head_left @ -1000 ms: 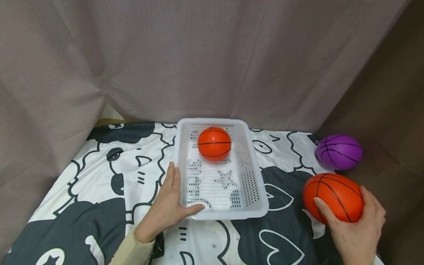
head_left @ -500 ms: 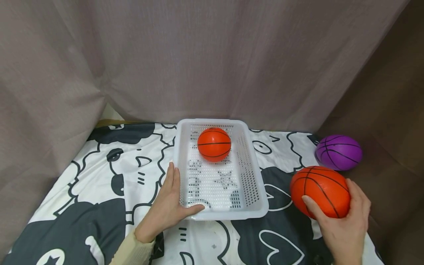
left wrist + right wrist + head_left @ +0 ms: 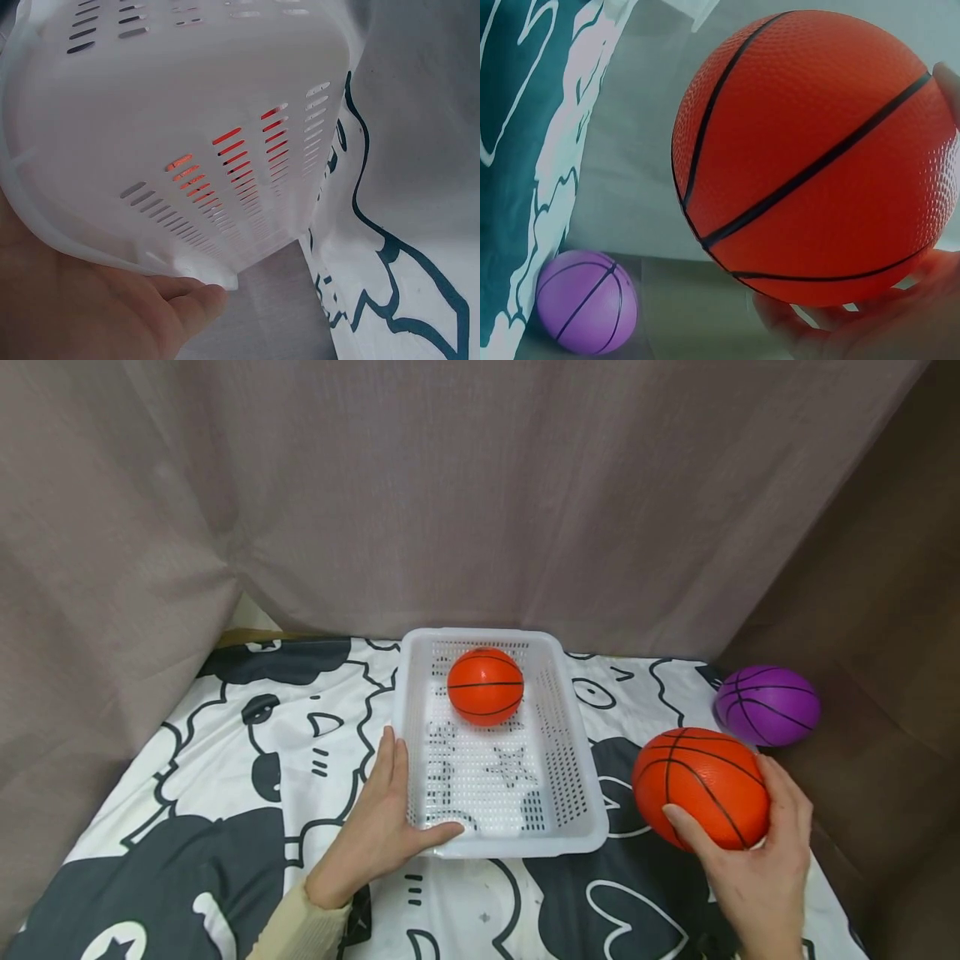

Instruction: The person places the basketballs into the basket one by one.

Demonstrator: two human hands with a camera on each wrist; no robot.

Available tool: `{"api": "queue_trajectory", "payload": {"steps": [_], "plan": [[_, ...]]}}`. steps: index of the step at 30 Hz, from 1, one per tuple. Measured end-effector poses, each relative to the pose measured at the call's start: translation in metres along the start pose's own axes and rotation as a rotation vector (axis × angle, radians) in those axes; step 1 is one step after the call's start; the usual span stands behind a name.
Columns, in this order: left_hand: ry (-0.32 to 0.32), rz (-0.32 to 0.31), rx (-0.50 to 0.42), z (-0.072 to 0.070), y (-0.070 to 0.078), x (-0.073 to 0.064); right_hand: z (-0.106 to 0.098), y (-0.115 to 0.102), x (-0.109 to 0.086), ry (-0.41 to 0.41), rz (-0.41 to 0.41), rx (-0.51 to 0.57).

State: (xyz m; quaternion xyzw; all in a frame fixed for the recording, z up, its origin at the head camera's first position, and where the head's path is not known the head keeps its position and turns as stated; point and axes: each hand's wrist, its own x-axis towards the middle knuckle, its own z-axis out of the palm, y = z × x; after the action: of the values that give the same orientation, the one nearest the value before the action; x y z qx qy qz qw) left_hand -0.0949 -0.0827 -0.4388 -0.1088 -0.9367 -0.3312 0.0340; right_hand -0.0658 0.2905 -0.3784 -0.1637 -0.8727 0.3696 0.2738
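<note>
A white perforated plastic basket holds a small orange toy basketball near its far end. My left hand rests at the basket's near left corner, fingers straight along the side and thumb on the front rim. In the left wrist view that hand touches the rim, and orange shows through the slots. To the right of the basket, my right hand grips a larger orange toy basketball, thumb on the near side and fingers round the right. The right wrist view shows this large ball up close against the fingers.
A purple toy basketball lies at the right edge of the black-and-white patterned cloth, just beyond the held ball. Grey-brown curtains hang behind the cloth and along both sides.
My right hand has carried the large orange basketball left and slightly away from me, closer to the basket. The left hand, basket, small orange ball and purple ball have stayed in place.
</note>
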Motion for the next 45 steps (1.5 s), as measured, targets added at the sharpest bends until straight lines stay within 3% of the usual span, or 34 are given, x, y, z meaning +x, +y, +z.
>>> {"api": "queue_trajectory", "payload": {"steps": [22, 29, 45], "plan": [[0.009, 0.012, -0.007, 0.002, -0.002, 0.0, 0.013, -0.008, -0.011, -0.068, -0.159, 0.031], [0.029, 0.037, 0.009, 0.002, -0.002, 0.001, 0.015, -0.01, -0.011, -0.102, -0.114, 0.014], [0.033, 0.04, 0.005, 0.002, -0.002, 0.001, 0.019, -0.014, -0.01, -0.123, -0.098, 0.005]]}}
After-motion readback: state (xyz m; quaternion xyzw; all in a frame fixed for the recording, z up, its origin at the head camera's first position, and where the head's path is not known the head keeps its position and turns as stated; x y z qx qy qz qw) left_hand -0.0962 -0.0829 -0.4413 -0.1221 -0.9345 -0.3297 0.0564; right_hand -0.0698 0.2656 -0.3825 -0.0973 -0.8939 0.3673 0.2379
